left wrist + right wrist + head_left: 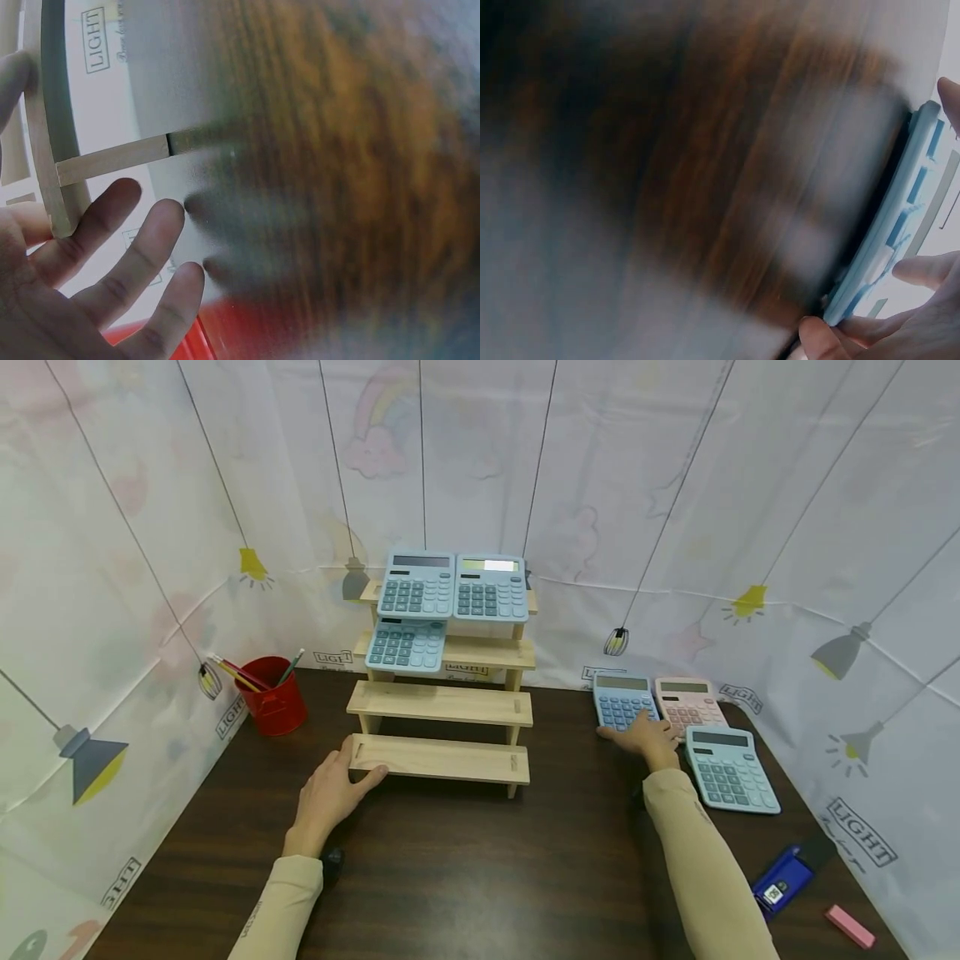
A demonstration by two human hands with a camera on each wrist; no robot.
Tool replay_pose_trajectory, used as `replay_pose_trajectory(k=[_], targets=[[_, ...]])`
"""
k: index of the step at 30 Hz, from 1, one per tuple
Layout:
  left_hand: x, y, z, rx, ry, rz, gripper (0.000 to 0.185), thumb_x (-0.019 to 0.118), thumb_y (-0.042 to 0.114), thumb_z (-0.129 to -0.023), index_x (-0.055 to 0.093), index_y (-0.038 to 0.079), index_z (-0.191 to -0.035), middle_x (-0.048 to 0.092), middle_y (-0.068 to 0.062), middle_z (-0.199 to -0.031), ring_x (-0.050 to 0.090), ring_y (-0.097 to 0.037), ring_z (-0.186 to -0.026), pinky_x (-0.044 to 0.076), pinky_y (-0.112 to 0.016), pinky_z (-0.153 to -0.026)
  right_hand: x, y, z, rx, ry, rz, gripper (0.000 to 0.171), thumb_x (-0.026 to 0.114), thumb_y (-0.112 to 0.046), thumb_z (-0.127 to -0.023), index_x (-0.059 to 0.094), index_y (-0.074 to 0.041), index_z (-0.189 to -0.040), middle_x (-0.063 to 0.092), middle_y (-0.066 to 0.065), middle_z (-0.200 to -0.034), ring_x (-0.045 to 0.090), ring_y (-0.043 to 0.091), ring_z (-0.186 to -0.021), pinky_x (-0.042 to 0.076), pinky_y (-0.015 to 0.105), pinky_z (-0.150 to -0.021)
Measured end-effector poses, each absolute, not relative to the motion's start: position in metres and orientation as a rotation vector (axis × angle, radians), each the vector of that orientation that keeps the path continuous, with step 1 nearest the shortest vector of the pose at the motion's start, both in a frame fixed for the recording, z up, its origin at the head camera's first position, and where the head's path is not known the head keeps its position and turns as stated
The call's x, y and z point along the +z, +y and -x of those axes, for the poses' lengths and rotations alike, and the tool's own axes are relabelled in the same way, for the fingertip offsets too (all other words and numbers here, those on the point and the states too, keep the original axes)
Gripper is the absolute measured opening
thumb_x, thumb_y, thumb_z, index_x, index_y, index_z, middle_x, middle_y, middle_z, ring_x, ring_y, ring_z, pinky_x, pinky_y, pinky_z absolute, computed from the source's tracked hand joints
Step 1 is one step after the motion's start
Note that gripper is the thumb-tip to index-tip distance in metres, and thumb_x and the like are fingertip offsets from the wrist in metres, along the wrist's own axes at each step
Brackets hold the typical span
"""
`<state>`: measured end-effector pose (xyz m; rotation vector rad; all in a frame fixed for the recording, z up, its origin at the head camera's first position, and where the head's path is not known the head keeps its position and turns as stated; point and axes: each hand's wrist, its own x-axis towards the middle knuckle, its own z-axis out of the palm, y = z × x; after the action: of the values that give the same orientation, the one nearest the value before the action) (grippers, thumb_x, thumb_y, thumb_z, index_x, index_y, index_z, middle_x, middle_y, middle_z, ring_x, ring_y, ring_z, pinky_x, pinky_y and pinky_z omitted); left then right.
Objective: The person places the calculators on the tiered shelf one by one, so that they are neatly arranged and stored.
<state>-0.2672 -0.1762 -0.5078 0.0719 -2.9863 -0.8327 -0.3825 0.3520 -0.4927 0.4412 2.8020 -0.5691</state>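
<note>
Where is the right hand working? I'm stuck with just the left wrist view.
Observer: The right hand is on a blue calculator, just left of a pink calculator.
Operator: Is anything on top of the wooden stand?
Observer: Yes, two light blue calculators sit up there side by side.
Operator: Something red shows at the bottom of my picture. What is it?
Observer: A small red bucket with pencils sticking out of its top.
</note>
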Motion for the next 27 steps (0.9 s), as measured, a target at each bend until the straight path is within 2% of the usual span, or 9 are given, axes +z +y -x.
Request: replay_pose_trajectory(k=[9,14,23,27], targets=[[-0.5072,-0.1755,0.2673,-0.850,-2.996,-0.085,0.103,0.053,0.075,-0.088,0.021,0.010,-0.160,0.052,-0.026,-0.142,0.059,-0.043,-0.117,0.048,-0.064,-0.098,-0.4984,0.3474,0.3910,-0.597,2.811,-0.477,0.125,0.058,-0.073,-0.085,-0.008,0.005,-0.158,-0.012,0.053,-0.151,-0.008,0.069,-0.143,0.005,0.077,-0.116],[-0.5068,-0.1759,0.2678,-0.855,-2.989,-0.088,0.102,0.054,0.075,-0.088,0.021,0.010,-0.161,0.052,-0.026,-0.142,0.059,-0.042,-0.117,0.048,-0.063,-0.098,-0.4990,0.3475,0.3925,-0.607,2.824,-0.472,0.125,0.058,-0.073,-0.085,-0.007,0.006,-0.158,-0.014,0.053,-0.151,-0.011,0.069,-0.143,0.008,0.078,-0.115],[-0.5074,-0.1752,0.2672,-0.844,-2.979,-0.084,0.102,0.054,0.075,-0.088,0.022,0.010,-0.160,0.053,-0.025,-0.140,0.060,-0.040,-0.112,0.049,-0.062,-0.096,-0.4967,0.3485,0.3862,-0.589,2.859,-0.469,0.124,0.059,-0.072,-0.085,-0.002,0.008,-0.158,-0.008,0.053,-0.151,0.001,0.068,-0.143,0.013,0.075,-0.116],[-0.5073,-0.1754,0.2669,-0.835,-2.985,-0.076,0.103,0.053,0.075,-0.088,0.021,0.009,-0.161,0.053,-0.026,-0.140,0.060,-0.042,-0.113,0.049,-0.063,-0.096,-0.4958,0.3476,0.3851,-0.572,2.878,-0.472,0.125,0.061,-0.072,-0.084,0.003,0.011,-0.157,-0.005,0.053,-0.151,0.003,0.068,-0.142,0.010,0.076,-0.116]])
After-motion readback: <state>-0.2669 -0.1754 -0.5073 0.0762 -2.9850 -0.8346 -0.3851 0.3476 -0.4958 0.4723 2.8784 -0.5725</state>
